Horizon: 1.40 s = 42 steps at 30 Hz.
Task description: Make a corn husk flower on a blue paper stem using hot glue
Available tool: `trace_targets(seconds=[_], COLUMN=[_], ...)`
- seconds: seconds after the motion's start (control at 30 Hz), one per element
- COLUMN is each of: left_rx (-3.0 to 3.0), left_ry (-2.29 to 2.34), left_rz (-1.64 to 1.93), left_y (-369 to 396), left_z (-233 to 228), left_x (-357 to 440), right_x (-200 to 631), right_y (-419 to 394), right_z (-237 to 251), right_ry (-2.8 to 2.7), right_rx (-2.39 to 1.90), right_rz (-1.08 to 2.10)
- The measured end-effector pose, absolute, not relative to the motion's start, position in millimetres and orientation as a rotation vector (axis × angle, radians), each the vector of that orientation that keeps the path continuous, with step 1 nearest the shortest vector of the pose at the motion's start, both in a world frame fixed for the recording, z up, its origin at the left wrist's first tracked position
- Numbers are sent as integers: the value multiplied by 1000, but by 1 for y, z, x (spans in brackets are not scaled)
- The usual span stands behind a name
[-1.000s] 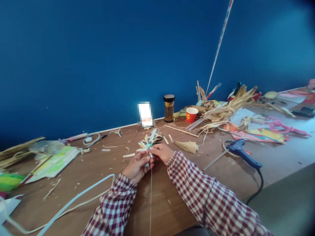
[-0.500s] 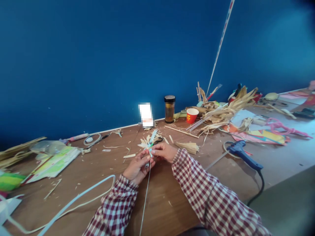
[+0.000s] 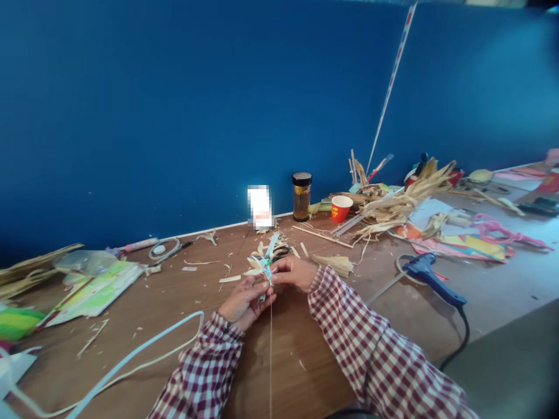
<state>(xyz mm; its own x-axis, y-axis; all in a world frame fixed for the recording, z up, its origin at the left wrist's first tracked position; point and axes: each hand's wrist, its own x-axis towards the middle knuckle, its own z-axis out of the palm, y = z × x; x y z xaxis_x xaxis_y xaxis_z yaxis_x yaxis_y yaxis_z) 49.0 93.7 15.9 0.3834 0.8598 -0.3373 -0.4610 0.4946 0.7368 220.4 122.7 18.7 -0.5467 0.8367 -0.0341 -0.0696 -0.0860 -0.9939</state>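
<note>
At the far left of the worktop (image 3: 140, 372), a yellow-green item (image 3: 17, 322) lies below some dried husks (image 3: 39, 269). Just beside these, a clear plastic piece (image 3: 87, 263) rests over the upper part of a green-and-white sheet (image 3: 102, 288). Nearer the person, a white cable (image 3: 144, 344) loops across the wood, and a coiled cord (image 3: 158, 249) lies near the wall.

Next comes the left hand (image 3: 242, 301), in a checked sleeve, its thumb and fingers pinched together on the lower end of a small bundle (image 3: 264, 265) of pale blue and cream strips. The bundle sits between the two hands, in the middle of the view, its strips fanning away from the person. A thin white string (image 3: 271, 355) runs from its lower end toward the near edge. The right hand (image 3: 294, 272) reaches in from the other side, thumb and fingertips closed on the bundle just above the left hand's grip; what exactly lies between them is too small to tell.

Beyond the right hand stand a dark-lidded jar (image 3: 301, 199) and a red paper cup (image 3: 340, 210), with a heap of husks (image 3: 388, 203) beside the cup. Farther right lies a blue glue gun (image 3: 434, 279), and past it, coloured papers (image 3: 471, 244) and a pink item (image 3: 502, 231).
</note>
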Motion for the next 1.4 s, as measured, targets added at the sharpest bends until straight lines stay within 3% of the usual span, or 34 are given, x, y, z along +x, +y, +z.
trace_targets(seconds=[0.6, 1.17, 1.4], left_rx=[518, 526, 834], left_ry=[822, 866, 1056], left_rz=[701, 591, 611], left_y=[93, 91, 86], left_z=[18, 6, 11], left_x=[51, 54, 59], right_x=[212, 205, 205], right_y=[120, 118, 119], right_z=[8, 9, 9], right_ry=[-1387, -1388, -1274], right_rx=[-728, -792, -757], right_rz=[1885, 1819, 1767])
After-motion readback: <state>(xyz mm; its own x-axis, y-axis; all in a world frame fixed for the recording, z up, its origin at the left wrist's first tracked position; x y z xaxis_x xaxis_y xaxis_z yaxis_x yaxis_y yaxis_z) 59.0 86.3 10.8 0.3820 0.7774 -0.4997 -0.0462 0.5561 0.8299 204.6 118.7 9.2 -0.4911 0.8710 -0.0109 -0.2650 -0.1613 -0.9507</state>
